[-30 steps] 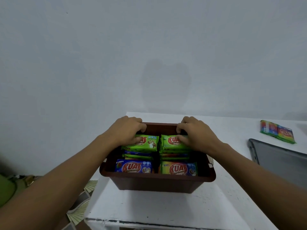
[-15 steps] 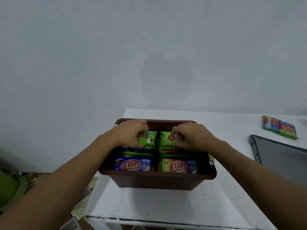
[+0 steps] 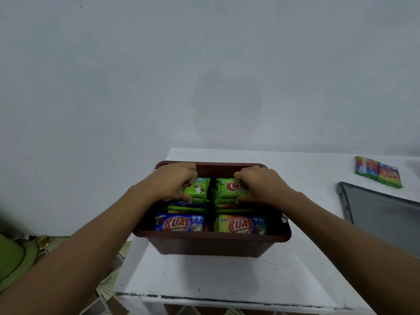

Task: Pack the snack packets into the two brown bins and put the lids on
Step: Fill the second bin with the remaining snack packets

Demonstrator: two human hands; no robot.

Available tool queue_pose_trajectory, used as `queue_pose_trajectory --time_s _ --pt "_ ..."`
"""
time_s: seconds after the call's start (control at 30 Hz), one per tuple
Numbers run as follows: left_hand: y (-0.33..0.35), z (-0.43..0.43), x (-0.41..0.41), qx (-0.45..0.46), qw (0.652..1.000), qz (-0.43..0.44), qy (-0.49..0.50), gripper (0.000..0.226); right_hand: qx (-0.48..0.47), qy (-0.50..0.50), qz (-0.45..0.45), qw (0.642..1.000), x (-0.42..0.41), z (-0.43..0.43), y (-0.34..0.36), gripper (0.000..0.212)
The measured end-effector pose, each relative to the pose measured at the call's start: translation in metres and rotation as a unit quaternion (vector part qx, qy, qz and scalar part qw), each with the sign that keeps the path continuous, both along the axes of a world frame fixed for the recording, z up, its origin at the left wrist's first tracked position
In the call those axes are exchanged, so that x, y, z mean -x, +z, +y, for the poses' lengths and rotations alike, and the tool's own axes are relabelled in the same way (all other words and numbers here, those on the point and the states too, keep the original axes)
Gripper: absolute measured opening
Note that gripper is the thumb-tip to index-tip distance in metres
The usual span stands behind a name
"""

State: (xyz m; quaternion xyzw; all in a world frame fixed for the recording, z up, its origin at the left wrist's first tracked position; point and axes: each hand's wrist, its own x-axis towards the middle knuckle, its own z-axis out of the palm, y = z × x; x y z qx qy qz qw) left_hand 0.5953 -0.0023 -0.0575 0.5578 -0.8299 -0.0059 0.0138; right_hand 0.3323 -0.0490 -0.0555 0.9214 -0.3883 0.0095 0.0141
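Note:
A brown bin point(image 3: 211, 243) stands on the white table point(image 3: 227, 276), packed with two rows of snack packets. My left hand point(image 3: 172, 183) is closed around a green packet point(image 3: 200, 188) at the back of the left row. My right hand point(image 3: 256, 185) grips a green packet point(image 3: 229, 188) at the back of the right row. A blue packet point(image 3: 179, 222) and a yellow-orange packet point(image 3: 241, 223) stand at the front of the bin. Only one bin is in view.
A grey lid point(image 3: 384, 217) lies flat on the table at the right. A strip of rainbow-coloured packets point(image 3: 377, 171) lies at the far right back. The pale wall rises behind the table. A green object point(image 3: 11, 258) sits low at left, off the table.
Both hands have pulled back from the bin's far rim and closed their fingers around the two green packets. The camera has tilted slightly.

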Motion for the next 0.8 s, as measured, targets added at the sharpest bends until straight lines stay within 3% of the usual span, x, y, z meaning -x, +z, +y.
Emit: queue_pose_trajectory --time_s 0.17,0.37,0.6,0.8 --pt "0.009 0.0 0.005 -0.014 0.999 -0.037 0.029 0.054 -0.039 0.037 -0.043 0.998 0.013 0.003 0.004 0.034" --pt "0.022 -0.023 0.051 0.046 0.996 0.07 -0.025 0.033 0.043 0.092 -0.194 0.976 0.071 0.0 0.001 0.018" --pt "0.025 -0.082 0.181 0.063 0.99 0.101 -0.073 0.023 0.064 -0.065 -0.182 0.979 0.223 -0.035 -0.019 0.013" --pt "0.013 -0.137 0.29 -0.003 0.99 0.088 -0.113 0.026 0.03 -0.219 -0.159 0.962 0.348 -0.069 -0.031 0.021"
